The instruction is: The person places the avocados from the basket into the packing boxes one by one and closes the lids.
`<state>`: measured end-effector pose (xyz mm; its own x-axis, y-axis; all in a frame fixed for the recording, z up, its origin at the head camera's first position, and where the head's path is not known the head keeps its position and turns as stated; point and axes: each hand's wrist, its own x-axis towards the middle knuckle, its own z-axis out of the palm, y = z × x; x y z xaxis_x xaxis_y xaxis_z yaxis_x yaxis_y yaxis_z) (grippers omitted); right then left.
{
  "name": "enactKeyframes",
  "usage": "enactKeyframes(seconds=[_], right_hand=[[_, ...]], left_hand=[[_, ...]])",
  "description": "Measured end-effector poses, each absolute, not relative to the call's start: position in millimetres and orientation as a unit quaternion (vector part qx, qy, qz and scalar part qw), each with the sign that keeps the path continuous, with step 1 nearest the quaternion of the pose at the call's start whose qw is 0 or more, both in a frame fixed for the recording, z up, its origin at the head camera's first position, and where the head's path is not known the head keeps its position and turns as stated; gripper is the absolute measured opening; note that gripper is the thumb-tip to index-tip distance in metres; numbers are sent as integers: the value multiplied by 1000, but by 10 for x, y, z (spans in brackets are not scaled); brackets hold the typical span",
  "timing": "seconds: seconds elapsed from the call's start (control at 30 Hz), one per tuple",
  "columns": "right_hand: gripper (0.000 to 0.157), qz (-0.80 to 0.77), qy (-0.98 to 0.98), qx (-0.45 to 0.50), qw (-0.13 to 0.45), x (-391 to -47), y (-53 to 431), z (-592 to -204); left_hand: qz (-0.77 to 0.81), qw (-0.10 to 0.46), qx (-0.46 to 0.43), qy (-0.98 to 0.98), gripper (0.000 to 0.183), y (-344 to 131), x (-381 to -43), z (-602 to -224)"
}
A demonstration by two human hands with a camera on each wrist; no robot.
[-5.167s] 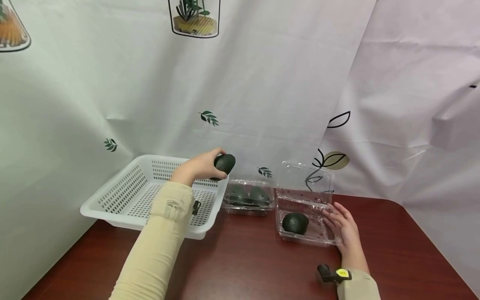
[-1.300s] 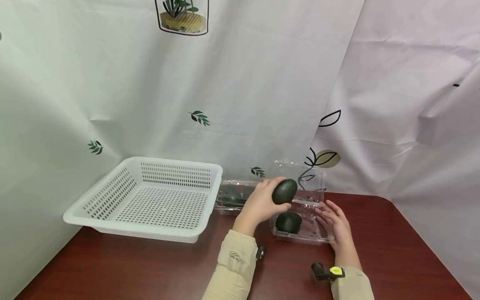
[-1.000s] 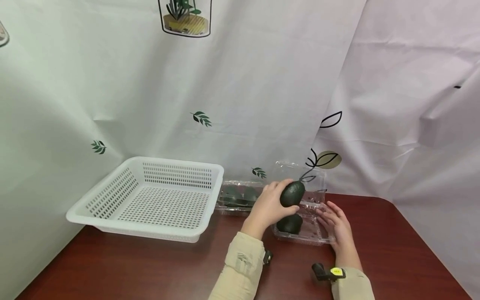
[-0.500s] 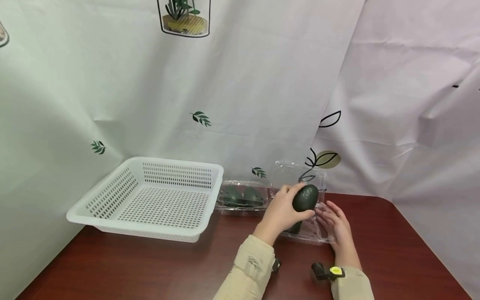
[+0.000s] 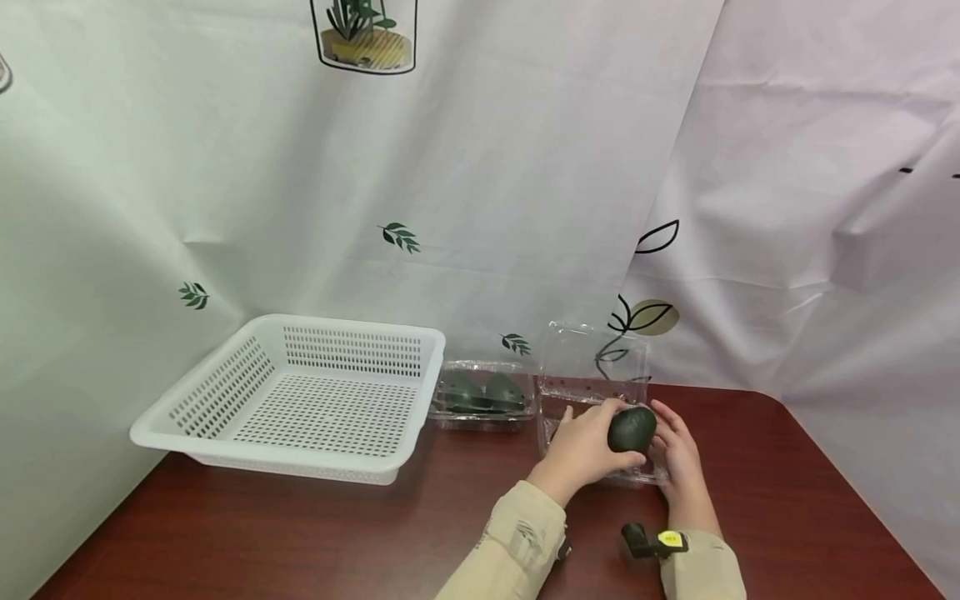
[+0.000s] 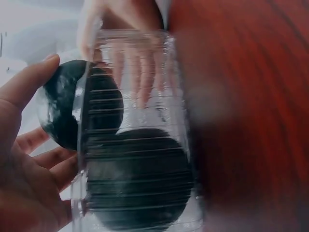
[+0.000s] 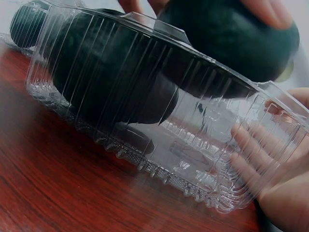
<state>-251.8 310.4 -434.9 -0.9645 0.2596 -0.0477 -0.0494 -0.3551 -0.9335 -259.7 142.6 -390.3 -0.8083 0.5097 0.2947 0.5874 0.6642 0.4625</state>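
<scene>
My left hand (image 5: 585, 446) grips a dark green avocado (image 5: 632, 429) between thumb and fingers, low over a clear plastic clamshell box (image 5: 551, 417). In the right wrist view this avocado reaches partly below the box rim. Another avocado (image 7: 104, 67) lies inside, at the box's left end; my left hand hides it in the head view. The clear lid (image 5: 573, 350) stands raised at the back. My right hand (image 5: 681, 458) rests against the right end wall with straight fingers, which show through the plastic in the left wrist view.
Behind and left stands a closed clear clamshell (image 5: 483, 421) with dark green avocados (image 5: 504, 390) inside. A white perforated plastic basket (image 5: 281, 462) sits farther left, holding nothing. All stand on a reddish-brown table (image 5: 300, 533), with a patterned white curtain (image 5: 525, 167) behind.
My left hand has carried the avocado rightward from the basket and then down to the open box. A dark item seen earlier in the basket is gone. The right hand stays at the box.
</scene>
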Motion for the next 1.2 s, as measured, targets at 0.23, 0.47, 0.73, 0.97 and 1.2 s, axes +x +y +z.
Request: enactKeyframes(seconds=[0.23,0.47,0.73,0.97,1.2], right_hand=[[30,826,-548,-83,102,-2544,3107,-4369],[30,828,-546,-64,108,-2566,3117,-4401],[29,818,-561,-74,107,-2578,3104,-4401],[30,810,-573,-66,106,-2579,3101,-4415],[27,816,-563,-62,115,-2578,3099,-4418]], left_hand=[[-214,68,-281,-933,70,1460,-2616,-3978],[-186,61,-274,-942,65,1481,-2621,-4022],[-166,47,-270,-947,62,1482,-2621,-4048],[-124,39,-261,-957,61,1505,-2612,-4064],[-101,36,-260,-960,60,1517,-2615,-4081]])
